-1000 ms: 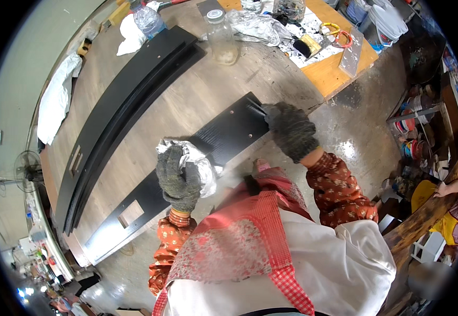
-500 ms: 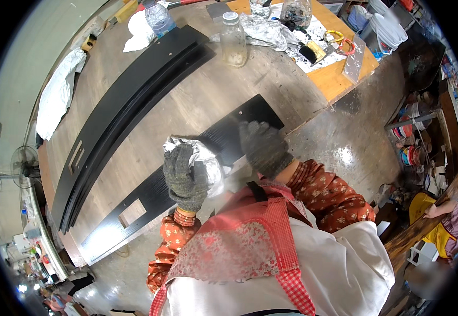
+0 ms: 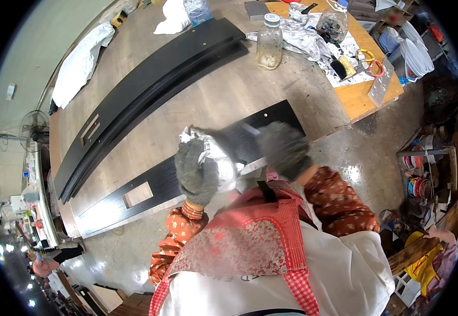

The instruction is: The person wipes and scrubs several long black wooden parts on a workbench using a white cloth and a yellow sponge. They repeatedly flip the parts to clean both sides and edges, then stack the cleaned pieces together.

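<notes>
My left hand [image 3: 193, 171], in a dark grey knitted glove, is closed on a crumpled white cloth [image 3: 221, 167] at the near edge of a black wooden board [image 3: 164, 181]. This long flat board has a rectangular cutout toward its left end and a small hole near its right end. Over the right part of the board, my right hand [image 3: 286, 150], gloved alike, is smeared by motion. A small pale blur shows by its fingertips; whether the hand holds anything is unclear. Farther back lie stacked curved black boards [image 3: 155, 76], the top one slotted.
A lidded glass jar [image 3: 269, 46] stands behind the board. At the far right, stained paper holds a brush [image 3: 343, 68], scissors [image 3: 371, 63] and a dark-smeared bottle [image 3: 334, 25]. White cloth [image 3: 84, 63] lies far left. Another person's hand [image 3: 441, 234] shows at right.
The view has shifted, so the table's things sit a little differently in the picture. My right hand is still over the board's right part and blurred; my left hand keeps the cloth.
</notes>
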`<state>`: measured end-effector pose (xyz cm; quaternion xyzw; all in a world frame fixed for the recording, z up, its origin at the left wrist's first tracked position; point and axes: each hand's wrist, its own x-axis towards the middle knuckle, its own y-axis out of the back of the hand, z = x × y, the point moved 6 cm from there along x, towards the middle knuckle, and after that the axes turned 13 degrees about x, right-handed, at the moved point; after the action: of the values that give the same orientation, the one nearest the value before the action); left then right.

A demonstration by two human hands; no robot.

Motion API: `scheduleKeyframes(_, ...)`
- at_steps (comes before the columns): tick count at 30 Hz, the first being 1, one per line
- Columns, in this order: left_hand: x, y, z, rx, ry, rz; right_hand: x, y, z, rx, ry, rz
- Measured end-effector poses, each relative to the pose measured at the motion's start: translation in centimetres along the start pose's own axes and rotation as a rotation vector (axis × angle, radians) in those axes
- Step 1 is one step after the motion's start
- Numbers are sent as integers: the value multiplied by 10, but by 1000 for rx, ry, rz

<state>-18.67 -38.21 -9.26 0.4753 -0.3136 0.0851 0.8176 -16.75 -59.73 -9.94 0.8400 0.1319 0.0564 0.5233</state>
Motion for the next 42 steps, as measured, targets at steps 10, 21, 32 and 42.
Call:
scheduleKeyframes(10,-23,15,-48,-322,594,179,-10,30,103,130,50,435)
scheduleKeyframes(21,-5,72,-102,220,514,294,-5,17,134,302,-284,281)
scheduleKeyframes(32,-60,204,-294,109,401,406,-27,-7,93,463,-454,528)
scheduleKeyframes(42,-141,256,-352,344,406,30,-34,-17,-51,-171,-413,540)
